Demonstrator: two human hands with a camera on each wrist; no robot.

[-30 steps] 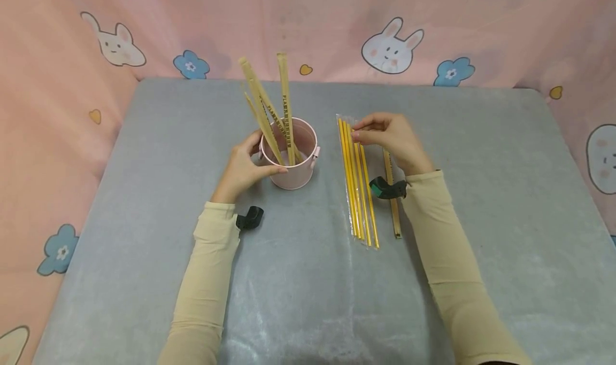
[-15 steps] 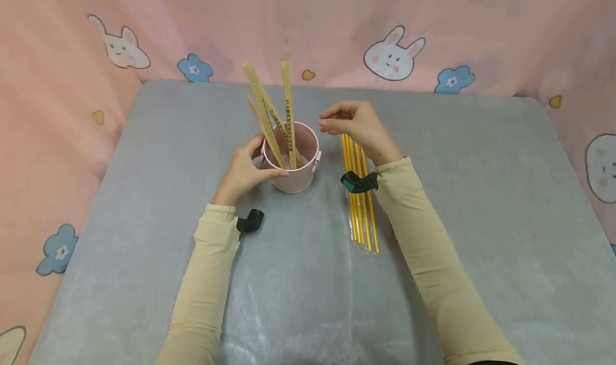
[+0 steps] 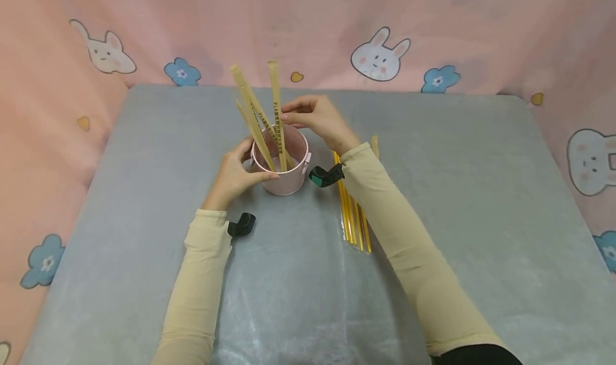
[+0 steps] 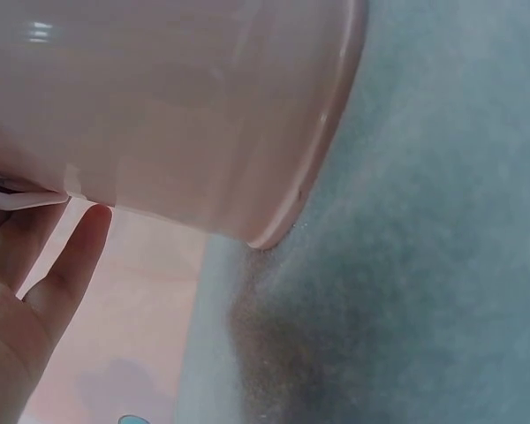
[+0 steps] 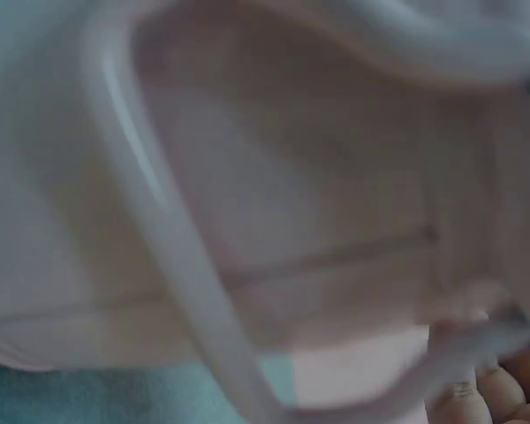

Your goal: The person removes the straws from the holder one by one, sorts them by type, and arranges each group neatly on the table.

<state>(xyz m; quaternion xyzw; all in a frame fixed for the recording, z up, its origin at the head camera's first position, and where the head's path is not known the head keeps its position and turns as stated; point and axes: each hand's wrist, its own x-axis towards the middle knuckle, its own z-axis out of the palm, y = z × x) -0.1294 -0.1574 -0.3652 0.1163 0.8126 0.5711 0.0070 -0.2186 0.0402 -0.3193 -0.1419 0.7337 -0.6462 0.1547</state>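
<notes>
My left hand (image 3: 232, 178) grips the pink bucket (image 3: 284, 186), its thumb over the near rim and its fingers round the left side. In the left wrist view the bucket's wall (image 4: 159, 115) stands on the grey table, fingertips against its edge. Several long paper-wrapped straws (image 3: 276, 95), printed with letters, lean upright inside the bucket. My right hand (image 3: 320, 118) is over the back right rim, thumb and fingertips slightly parted, right at the upright straw. A blurred bucket handle (image 5: 150, 177) crosses the right wrist view, with curled fingers (image 5: 499, 389) at its corner.
Several yellow straws (image 3: 353, 228) in clear plastic lie right of the bucket, partly under my right forearm. Another paper-wrapped straw (image 3: 375, 143) shows past the sleeve. A pink curtain with rabbits (image 3: 377, 57) hangs behind the grey table (image 3: 481, 194).
My right hand has moved left from the yellow straws to the straws in the bucket. My left hand has kept its grip on the bucket.
</notes>
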